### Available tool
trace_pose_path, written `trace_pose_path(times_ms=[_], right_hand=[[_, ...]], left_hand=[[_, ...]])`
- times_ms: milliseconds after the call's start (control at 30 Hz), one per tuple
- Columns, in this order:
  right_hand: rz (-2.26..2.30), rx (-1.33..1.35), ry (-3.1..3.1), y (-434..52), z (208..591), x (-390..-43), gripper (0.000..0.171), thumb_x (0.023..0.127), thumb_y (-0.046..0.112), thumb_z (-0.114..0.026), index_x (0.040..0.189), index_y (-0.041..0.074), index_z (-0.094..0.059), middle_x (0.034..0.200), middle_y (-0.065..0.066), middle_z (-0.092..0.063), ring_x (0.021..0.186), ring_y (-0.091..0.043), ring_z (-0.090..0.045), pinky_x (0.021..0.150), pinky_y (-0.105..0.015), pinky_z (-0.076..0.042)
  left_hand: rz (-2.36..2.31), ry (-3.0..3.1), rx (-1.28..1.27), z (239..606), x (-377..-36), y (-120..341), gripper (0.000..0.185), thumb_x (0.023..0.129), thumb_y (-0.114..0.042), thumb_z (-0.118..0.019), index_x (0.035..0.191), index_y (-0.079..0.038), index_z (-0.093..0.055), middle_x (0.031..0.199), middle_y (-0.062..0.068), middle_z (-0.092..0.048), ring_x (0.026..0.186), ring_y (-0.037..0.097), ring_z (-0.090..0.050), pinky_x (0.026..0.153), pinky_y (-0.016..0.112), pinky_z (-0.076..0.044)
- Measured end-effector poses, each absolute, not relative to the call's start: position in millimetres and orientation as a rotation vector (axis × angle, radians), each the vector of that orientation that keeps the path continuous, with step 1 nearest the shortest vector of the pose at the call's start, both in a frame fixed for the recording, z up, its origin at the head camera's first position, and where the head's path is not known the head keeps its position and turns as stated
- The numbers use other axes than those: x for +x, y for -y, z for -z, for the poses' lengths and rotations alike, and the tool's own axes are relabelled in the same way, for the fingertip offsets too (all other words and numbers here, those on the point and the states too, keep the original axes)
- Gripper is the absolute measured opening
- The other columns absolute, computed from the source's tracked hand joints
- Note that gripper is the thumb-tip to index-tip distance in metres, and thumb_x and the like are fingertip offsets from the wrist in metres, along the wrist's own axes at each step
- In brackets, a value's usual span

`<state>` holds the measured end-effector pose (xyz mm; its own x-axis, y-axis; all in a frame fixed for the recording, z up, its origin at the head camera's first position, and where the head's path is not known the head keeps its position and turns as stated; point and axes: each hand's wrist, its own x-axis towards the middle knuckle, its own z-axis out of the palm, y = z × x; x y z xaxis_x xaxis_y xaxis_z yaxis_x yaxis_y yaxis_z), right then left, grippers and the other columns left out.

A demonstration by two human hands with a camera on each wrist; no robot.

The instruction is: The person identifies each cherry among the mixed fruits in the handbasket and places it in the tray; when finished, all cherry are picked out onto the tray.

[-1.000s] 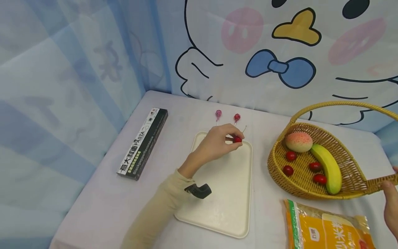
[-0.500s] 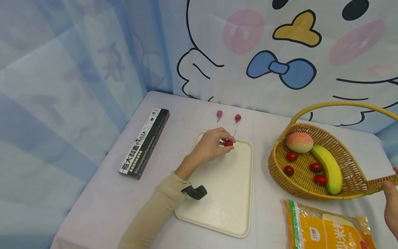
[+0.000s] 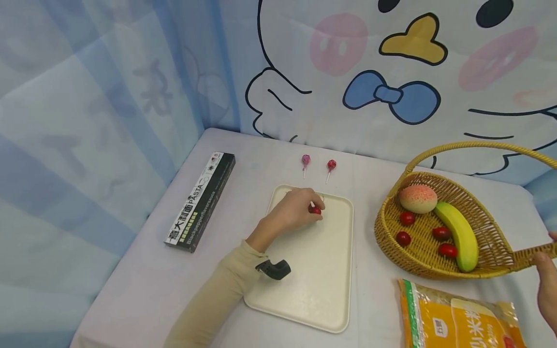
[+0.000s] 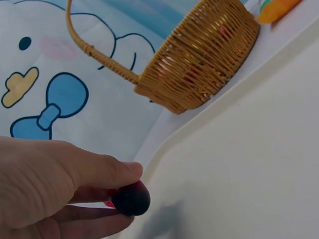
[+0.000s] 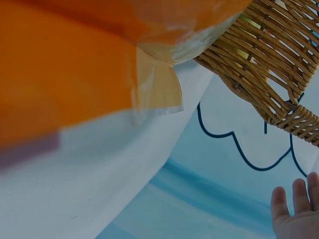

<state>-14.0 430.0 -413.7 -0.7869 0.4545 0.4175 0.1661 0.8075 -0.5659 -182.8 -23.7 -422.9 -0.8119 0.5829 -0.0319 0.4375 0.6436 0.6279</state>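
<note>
Over the upper part of a cream tray (image 3: 317,285), my left hand (image 3: 290,212) pinches a dark red cherry (image 3: 315,210) between thumb and fingers. The left wrist view shows this cherry (image 4: 131,198) at the fingertips, with a shadow on the tray below. My right hand (image 3: 547,292) is cut off by the right edge of the head view, its thumb overlapping the handle base of a wicker basket (image 3: 393,256). In the right wrist view, the fingers of that hand (image 5: 298,219) are extended, with a gap between them and the basket.
In the basket lie a banana (image 3: 460,237), a peach (image 3: 418,198) and several red fruits. Two lollipops (image 3: 306,160) lie behind the tray. A pasta box (image 3: 201,200) lies left, and an orange grain bag (image 3: 461,316) in front of the basket. A curtain (image 3: 130,121) borders the table.
My left hand has carried the cherry left and toward me, from the tray's far right corner to over its upper part. The right hand and basket have stayed put.
</note>
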Motion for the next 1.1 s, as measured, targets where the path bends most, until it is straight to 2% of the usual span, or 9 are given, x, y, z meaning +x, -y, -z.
trace_pose_path(times_ms=[67, 167, 200, 300, 367, 433, 767, 1033, 1100], right_hand=[[-0.697, -0.457, 2.433, -429.7, 414.2, -14.0, 0.048, 0.116, 0.014, -0.037, 0.164, 0.013, -0.038, 0.143, 0.038, -0.035, 0.137, 0.022, -0.028, 0.130, -0.016, -0.020], [-0.692, -0.463, 2.435, -429.1, 414.1, -13.1, 0.048, 0.116, 0.014, -0.036, 0.165, 0.014, -0.037, 0.158, 0.013, -0.046, 0.142, 0.020, -0.030, 0.130, -0.017, -0.020], [-0.688, -0.465, 2.433, -429.0, 413.8, -12.9, 0.048, 0.116, 0.014, -0.036, 0.164, 0.014, -0.038, 0.158, 0.011, -0.046, 0.142, 0.020, -0.030, 0.130, -0.016, -0.020], [-0.676, -0.443, 2.425, -429.5, 412.8, -12.5, 0.047, 0.116, 0.015, -0.037, 0.164, 0.014, -0.039, 0.151, 0.025, -0.044, 0.139, 0.021, -0.029, 0.129, -0.015, -0.020], [-0.678, -0.407, 2.414, -430.4, 412.2, -12.5, 0.047, 0.116, 0.015, -0.039, 0.163, 0.012, -0.041, 0.139, 0.043, -0.034, 0.135, 0.023, -0.028, 0.128, -0.014, -0.019], [-0.683, -0.356, 2.402, -431.1, 411.9, -12.4, 0.046, 0.115, 0.012, -0.041, 0.161, 0.007, -0.042, 0.131, 0.049, -0.027, 0.133, 0.024, -0.028, 0.127, -0.013, -0.019], [-0.680, -0.359, 2.407, -433.1, 412.2, -11.4, 0.046, 0.115, 0.013, -0.041, 0.160, 0.005, -0.041, 0.126, 0.051, -0.024, 0.131, 0.024, -0.025, 0.127, -0.013, -0.017], [-0.663, -0.272, 2.363, -431.4, 410.2, -11.8, 0.045, 0.113, 0.013, -0.048, 0.157, 0.003, -0.047, 0.126, 0.051, -0.027, 0.127, 0.024, -0.027, 0.123, -0.011, -0.017], [-0.633, -0.285, 2.362, -430.3, 410.3, -11.5, 0.045, 0.113, 0.013, -0.049, 0.157, 0.005, -0.048, 0.137, 0.039, -0.043, 0.128, 0.024, -0.025, 0.122, -0.012, -0.017]], left_hand=[[-0.870, -2.628, 0.823, 423.9, -182.5, 22.3, 0.019, 0.096, -0.016, -0.081, 0.113, -0.009, -0.083, 0.108, 0.004, -0.080, 0.089, 0.013, -0.062, 0.079, 0.022, -0.052], [-0.794, -2.637, 0.814, 426.0, -181.6, 19.8, 0.018, 0.096, -0.016, -0.080, 0.113, -0.009, -0.083, 0.107, 0.005, -0.079, 0.090, 0.013, -0.060, 0.081, 0.024, -0.052], [-0.771, -2.643, 0.812, 426.4, -181.0, 18.9, 0.019, 0.096, -0.016, -0.080, 0.113, -0.009, -0.082, 0.107, 0.005, -0.079, 0.091, 0.013, -0.060, 0.083, 0.025, -0.053], [-0.728, -2.665, 0.808, 427.3, -179.1, 16.8, 0.023, 0.096, -0.017, -0.080, 0.118, -0.009, -0.081, 0.111, 0.006, -0.079, 0.097, 0.016, -0.063, 0.089, 0.030, -0.056], [-0.722, -2.683, 0.808, 427.2, -177.9, 15.8, 0.027, 0.096, -0.018, -0.080, 0.122, -0.010, -0.079, 0.116, 0.006, -0.078, 0.103, 0.017, -0.066, 0.094, 0.033, -0.057], [-0.719, -2.701, 0.808, 426.3, -176.8, 15.4, 0.030, 0.096, -0.020, -0.081, 0.125, -0.011, -0.078, 0.120, 0.006, -0.077, 0.108, 0.018, -0.069, 0.098, 0.035, -0.058], [-0.790, -2.747, 0.830, 414.6, -174.5, 14.6, 0.032, 0.096, -0.026, -0.082, 0.126, -0.014, -0.077, 0.123, 0.005, -0.076, 0.100, 0.018, -0.069, 0.092, 0.032, -0.058], [-0.935, -2.607, 0.986, 401.1, -174.4, 0.9, 0.032, 0.099, -0.024, -0.078, 0.128, -0.013, -0.075, 0.128, 0.006, -0.076, 0.114, 0.022, -0.073, 0.093, 0.029, -0.058], [-0.959, -2.576, 1.026, 398.5, -172.1, -3.8, 0.031, 0.099, -0.024, -0.077, 0.128, -0.012, -0.075, 0.128, 0.006, -0.076, 0.115, 0.023, -0.073, 0.093, 0.028, -0.058]])
